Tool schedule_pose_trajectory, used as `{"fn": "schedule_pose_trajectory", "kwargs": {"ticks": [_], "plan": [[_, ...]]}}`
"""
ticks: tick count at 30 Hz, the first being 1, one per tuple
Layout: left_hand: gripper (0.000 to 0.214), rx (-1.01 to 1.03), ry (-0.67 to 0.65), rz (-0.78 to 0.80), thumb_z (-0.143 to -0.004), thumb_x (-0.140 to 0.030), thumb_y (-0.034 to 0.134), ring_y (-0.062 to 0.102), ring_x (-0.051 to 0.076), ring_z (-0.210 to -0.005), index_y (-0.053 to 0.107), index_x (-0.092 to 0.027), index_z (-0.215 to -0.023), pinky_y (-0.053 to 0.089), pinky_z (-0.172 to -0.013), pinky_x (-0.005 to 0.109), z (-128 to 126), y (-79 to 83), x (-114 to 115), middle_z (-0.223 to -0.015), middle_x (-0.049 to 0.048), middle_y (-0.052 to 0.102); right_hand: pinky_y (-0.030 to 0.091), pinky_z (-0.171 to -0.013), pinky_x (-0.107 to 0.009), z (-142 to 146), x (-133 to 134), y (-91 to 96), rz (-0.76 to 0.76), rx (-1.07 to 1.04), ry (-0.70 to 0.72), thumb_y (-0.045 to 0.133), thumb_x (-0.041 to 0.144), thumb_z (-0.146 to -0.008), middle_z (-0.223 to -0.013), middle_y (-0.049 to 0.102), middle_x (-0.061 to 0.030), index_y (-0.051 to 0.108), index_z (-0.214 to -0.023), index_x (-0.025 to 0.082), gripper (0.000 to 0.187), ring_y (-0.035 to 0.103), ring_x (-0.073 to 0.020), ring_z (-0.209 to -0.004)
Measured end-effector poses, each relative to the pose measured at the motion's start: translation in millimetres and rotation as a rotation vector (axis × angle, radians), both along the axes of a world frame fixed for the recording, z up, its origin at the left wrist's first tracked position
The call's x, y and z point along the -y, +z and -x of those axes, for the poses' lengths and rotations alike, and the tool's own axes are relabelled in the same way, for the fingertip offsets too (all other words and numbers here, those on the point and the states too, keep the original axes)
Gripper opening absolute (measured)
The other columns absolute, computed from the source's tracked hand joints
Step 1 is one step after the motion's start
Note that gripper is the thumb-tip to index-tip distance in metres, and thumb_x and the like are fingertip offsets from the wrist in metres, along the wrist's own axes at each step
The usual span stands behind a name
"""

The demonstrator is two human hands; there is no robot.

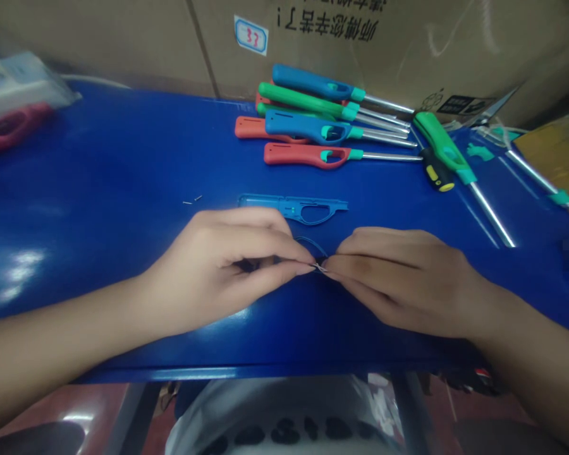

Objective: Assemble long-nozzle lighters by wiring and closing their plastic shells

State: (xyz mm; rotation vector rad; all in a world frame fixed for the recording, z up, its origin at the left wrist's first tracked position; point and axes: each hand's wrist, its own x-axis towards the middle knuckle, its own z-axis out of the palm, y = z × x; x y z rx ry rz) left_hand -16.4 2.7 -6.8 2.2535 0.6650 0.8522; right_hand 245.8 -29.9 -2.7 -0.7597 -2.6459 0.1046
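My left hand point(227, 268) and my right hand point(398, 278) meet fingertip to fingertip over the blue table point(99, 208), both pinched on a tiny metal part point(321, 268) between them. A thin blue wire loop point(313, 243) curves just behind the fingertips. Beyond the hands lies a blue lighter shell half point(294, 206), flat on the table. What else the left fingers enclose is hidden.
A pile of long-nosed gas lighters point(322, 120) in blue, green and red lies at the back. A green lighter point(448, 151) and a black-yellow screwdriver point(436, 172) lie to the right. Two tiny screws point(192, 200) rest left of the shell. Cardboard boxes point(360, 38) stand behind.
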Motion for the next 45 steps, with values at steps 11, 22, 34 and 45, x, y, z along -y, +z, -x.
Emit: {"fn": "schedule_pose_trajectory", "kwargs": {"ticks": [11, 22, 34, 45], "plan": [[0.004, -0.030, 0.008, -0.067, -0.096, -0.019, 0.074, 0.070, 0.012, -0.081, 0.075, -0.017, -0.099, 0.056, -0.076, 0.021, 2.9, 2.4, 1.3, -0.094, 0.0024, 0.075, 0.054, -0.077, -0.019, 9.1, 4.6, 4.9, 0.179, -0.248, -0.105, 0.067, 0.009, -0.099, -0.092, 0.076, -0.0011, 0.074, -0.102, 0.017, 0.011, 0.070, -0.0093, -0.082], [0.008, -0.020, -0.009, -0.003, -0.095, -0.018, 0.077, 0.073, 0.011, -0.084, 0.080, -0.015, -0.102, 0.056, -0.080, 0.021, -1.2, -6.4, 1.7, -0.096, 0.0012, 0.079, 0.054, -0.066, -0.028, 15.0, 0.6, 8.2, 0.271, -0.392, -0.153, 0.066, 0.008, -0.097, -0.083, 0.073, -0.0047, 0.072, -0.095, 0.015, 0.009, 0.069, -0.0134, -0.074], [0.007, -0.005, 0.026, -0.150, -0.095, -0.017, 0.077, 0.072, 0.013, -0.083, 0.079, -0.014, -0.101, 0.056, -0.080, 0.025, 1.0, -8.4, -0.2, -0.094, 0.0024, 0.080, 0.055, -0.071, -0.028, 12.6, -4.5, 6.4, 0.536, -0.638, -0.280, 0.068, 0.013, -0.098, -0.095, 0.072, -0.0019, 0.072, -0.102, 0.023, 0.012, 0.067, -0.0133, -0.083], [0.008, 0.036, 0.082, -0.154, -0.093, -0.016, 0.077, 0.073, 0.014, -0.079, 0.079, -0.016, -0.101, 0.055, -0.075, 0.025, 0.7, -6.6, -1.7, -0.091, 0.0038, 0.080, 0.054, -0.091, -0.029, 8.4, 0.0, 8.5, 0.491, -0.466, -0.090, 0.062, -0.002, -0.089, -0.107, 0.065, -0.0036, 0.063, -0.133, 0.017, 0.048, 0.062, -0.0135, -0.097]]}}
